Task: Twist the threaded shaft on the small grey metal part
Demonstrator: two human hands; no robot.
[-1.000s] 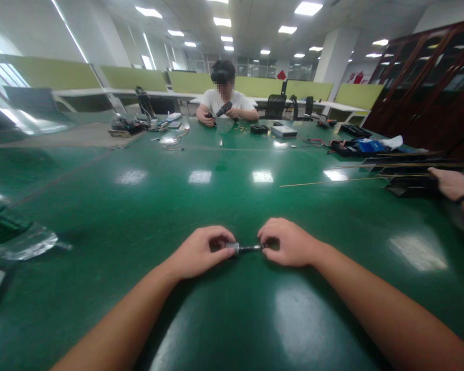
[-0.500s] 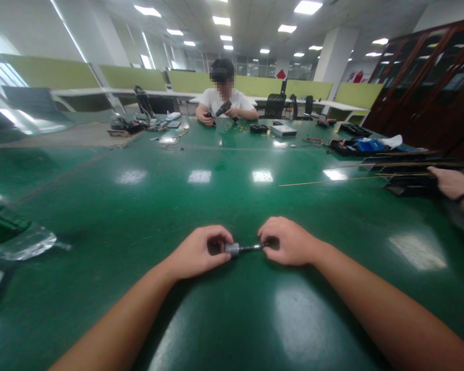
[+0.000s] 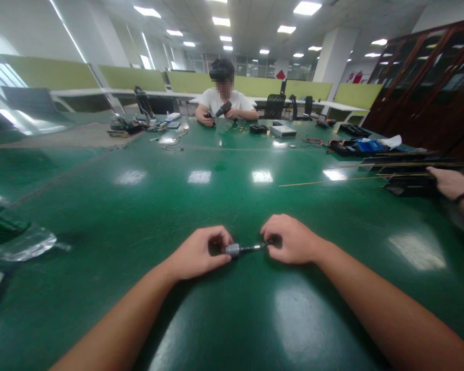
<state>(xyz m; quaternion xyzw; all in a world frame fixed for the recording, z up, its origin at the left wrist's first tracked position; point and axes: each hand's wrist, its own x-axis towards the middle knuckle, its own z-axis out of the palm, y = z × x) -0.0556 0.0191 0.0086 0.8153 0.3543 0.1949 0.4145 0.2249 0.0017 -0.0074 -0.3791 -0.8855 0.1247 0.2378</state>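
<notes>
The right hand (image 3: pixel 292 240), pinched around the thin shaft (image 3: pixel 251 248), has edged from the grey cylinder (image 3: pixel 233 250) the left hand (image 3: pixel 195 253) pinches, baring more shaft.

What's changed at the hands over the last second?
The right hand has shifted slightly right and away, showing more of the thin rod. The left hand has its thumb slid back left, baring more of the grey cylinder. No clear release or new grip. Unchanged: the bottle, the drill across the table, the co-worker's hand at far right.
</notes>
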